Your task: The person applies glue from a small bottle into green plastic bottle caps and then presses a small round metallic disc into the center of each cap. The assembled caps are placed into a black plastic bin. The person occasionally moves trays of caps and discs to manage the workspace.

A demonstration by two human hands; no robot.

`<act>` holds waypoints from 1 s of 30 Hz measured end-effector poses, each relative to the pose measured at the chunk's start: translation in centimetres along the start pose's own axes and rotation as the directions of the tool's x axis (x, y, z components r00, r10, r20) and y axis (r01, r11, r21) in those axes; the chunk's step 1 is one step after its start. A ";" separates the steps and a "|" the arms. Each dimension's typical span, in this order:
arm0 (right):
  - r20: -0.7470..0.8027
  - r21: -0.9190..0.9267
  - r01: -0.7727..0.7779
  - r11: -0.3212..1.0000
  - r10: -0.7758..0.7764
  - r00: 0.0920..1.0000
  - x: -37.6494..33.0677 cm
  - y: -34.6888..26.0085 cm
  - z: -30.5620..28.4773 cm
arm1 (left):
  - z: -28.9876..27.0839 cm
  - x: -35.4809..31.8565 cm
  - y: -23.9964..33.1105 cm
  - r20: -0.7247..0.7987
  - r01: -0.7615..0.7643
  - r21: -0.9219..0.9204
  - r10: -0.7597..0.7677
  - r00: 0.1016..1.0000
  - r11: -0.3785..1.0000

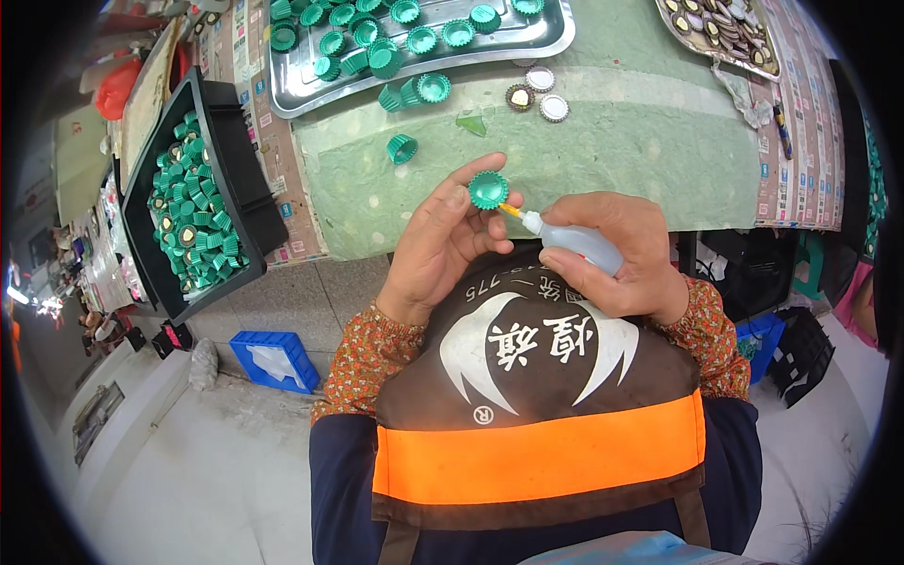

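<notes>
Between the fingers of my left hand [435,235] is a small green fluted cup [488,189], its round inside facing up. My right hand [621,250] is wrapped round a translucent squeeze bottle [586,247]. The bottle's yellow nozzle tip [511,210] meets the lower right rim of the cup; whether anything comes out is too small to see. Beyond my left hand, another green cup [402,149] lies alone on the green cloth [612,160]. Several round crimped caps [554,108] lie farther up, one with a pale heart shape on it.
A metal tray [282,94] of green cups stands at the far left, with a few cups just outside it. A black crate [247,179] full of green cups is on the left. At far right are another tray [767,58] of round caps, crumpled plastic and a pen [782,132].
</notes>
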State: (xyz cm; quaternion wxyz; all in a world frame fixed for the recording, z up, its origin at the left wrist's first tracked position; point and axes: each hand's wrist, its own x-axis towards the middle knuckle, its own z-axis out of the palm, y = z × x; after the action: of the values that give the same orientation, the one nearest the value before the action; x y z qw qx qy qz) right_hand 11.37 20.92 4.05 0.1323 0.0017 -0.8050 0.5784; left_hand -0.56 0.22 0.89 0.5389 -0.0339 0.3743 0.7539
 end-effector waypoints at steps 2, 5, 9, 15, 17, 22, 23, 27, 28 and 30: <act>0.016 -0.012 0.022 1.000 -0.022 1.000 0.1 0.1 0.2 | -0.1 -0.1 -0.1 0.003 0.008 -0.002 -0.008 1.000 1.000; 0.026 -0.025 0.048 0.999 -0.047 0.999 0.1 0.3 0.4 | -0.1 -0.1 -0.2 0.000 0.016 0.005 -0.016 1.000 1.000; 0.040 -0.038 0.046 0.998 -0.044 0.998 0.3 0.1 0.4 | -0.2 -0.2 -0.3 -0.001 0.022 0.018 -0.022 1.000 1.000; 0.028 -0.042 0.059 0.997 -0.058 0.998 0.2 0.3 0.5 | -0.1 -0.3 -0.5 -0.003 0.031 0.025 -0.031 1.000 0.999; 0.035 -0.046 0.057 0.997 -0.055 0.998 0.1 0.4 0.4 | 0.0 -0.3 -0.6 -0.006 0.035 0.033 -0.035 0.999 0.999; 0.043 -0.025 0.009 1.000 -0.008 0.999 -0.2 0.6 0.3 | 0.2 -0.4 -0.5 -0.023 0.065 0.016 -0.065 0.998 0.998; 0.040 -0.008 -0.007 1.000 0.007 0.999 -0.3 0.6 0.3 | 0.2 -0.4 -0.6 -0.020 0.072 0.003 -0.072 0.997 0.997; 0.019 0.062 -0.071 0.996 0.070 0.997 -0.4 1.1 -0.3 | -0.4 -0.9 -1.3 -0.024 0.118 -0.232 -0.127 0.992 0.965; -0.008 0.113 -0.153 0.982 0.155 0.988 -0.5 1.2 -0.5 | -0.2 -1.0 -1.2 -0.023 0.130 -0.263 -0.141 0.990 0.956; -0.047 0.220 -0.307 0.926 0.324 0.945 -0.9 1.7 -1.0 | -0.4 -1.1 -1.1 -0.011 0.138 -0.316 -0.149 0.989 0.939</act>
State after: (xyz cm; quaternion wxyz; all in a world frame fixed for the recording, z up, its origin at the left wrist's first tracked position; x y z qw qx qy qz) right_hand 12.15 22.30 2.58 0.0695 -0.1377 -0.7231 0.6733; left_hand 0.65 -0.77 0.57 0.5735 -0.1595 0.2554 0.7619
